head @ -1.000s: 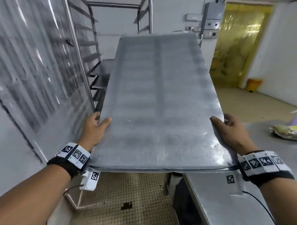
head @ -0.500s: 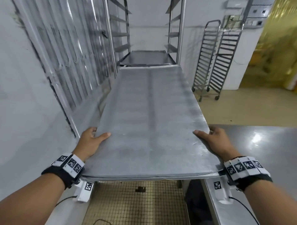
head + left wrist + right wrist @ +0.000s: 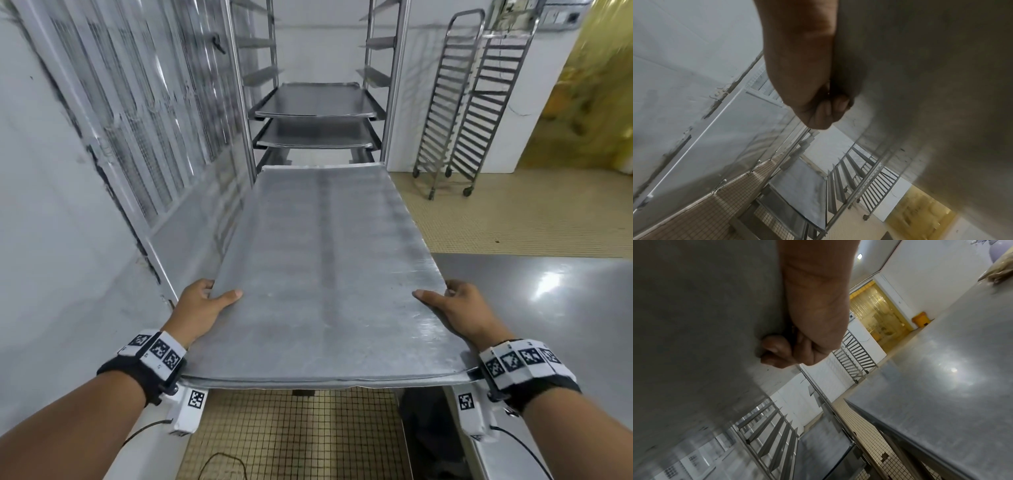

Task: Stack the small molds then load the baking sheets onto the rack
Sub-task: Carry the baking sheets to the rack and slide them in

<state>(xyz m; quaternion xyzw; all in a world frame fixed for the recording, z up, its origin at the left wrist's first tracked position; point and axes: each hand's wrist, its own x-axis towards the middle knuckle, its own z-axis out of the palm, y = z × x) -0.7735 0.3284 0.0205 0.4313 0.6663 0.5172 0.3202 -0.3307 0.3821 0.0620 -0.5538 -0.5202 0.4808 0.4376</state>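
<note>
Tiled floor [image 3: 513, 219], steel table [image 3: 548, 291], rack [image 3: 394, 85] beyond hand-held baking sheet [image 3: 318, 274].

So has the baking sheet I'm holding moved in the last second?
Yes. The baking sheet has swung left and lowered, its far edge now facing the rack.

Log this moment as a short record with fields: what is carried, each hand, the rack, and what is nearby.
carried: large flat grey metal baking sheet, far end pointed at the rack
left hand: grips the sheet's left edge
right hand: grips the sheet's right edge
rack: tall steel tray rack with two sheets already loaded
nearby: empty wheeled racks by the wall; steel table at right
</note>
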